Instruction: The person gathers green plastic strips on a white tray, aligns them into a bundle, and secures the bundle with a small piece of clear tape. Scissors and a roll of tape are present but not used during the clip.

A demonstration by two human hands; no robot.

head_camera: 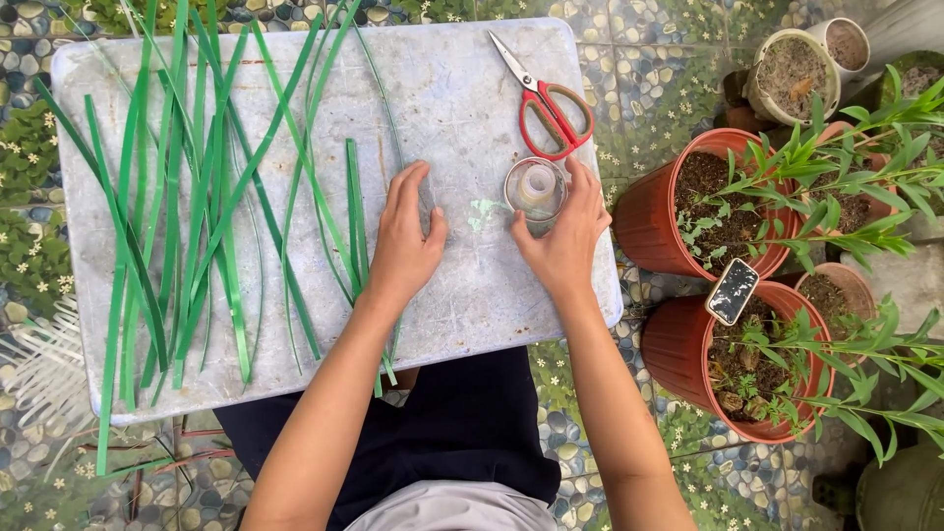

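The landmark here is the pale, scuffed surface (295,364), a rectangular board set over a pebble-patterned floor (678,88).

Near the middle of the surface, the left hand (405,241) lies palm down, its grip spread: fingers extended and slightly apart, resting flat on the board and closed on nothing. Its little-finger side lies just beside the nearest of the green leaf strips (356,216).

Toward the right side of the surface, the right hand (562,236) cups a roll of clear tape (536,189). The grip is curled around the roll's right rim, fingers touching it, while the roll stands on the board (whether it is lifted at all cannot be told). A small greenish smear (484,211) marks the surface between the two hands.

Just above the tape, near the far right corner of the surface, red-handled scissors (546,98) lie with their blades a little apart, pointing toward the far edge.

The left half of the surface is covered by many long green strips (187,216), fanned out and overlapping, several hanging past the near edge.

Off the right edge of the surface stand terracotta pots (654,221) with leafy plants, and a dark tag (733,292) is stuck in the nearer pot.
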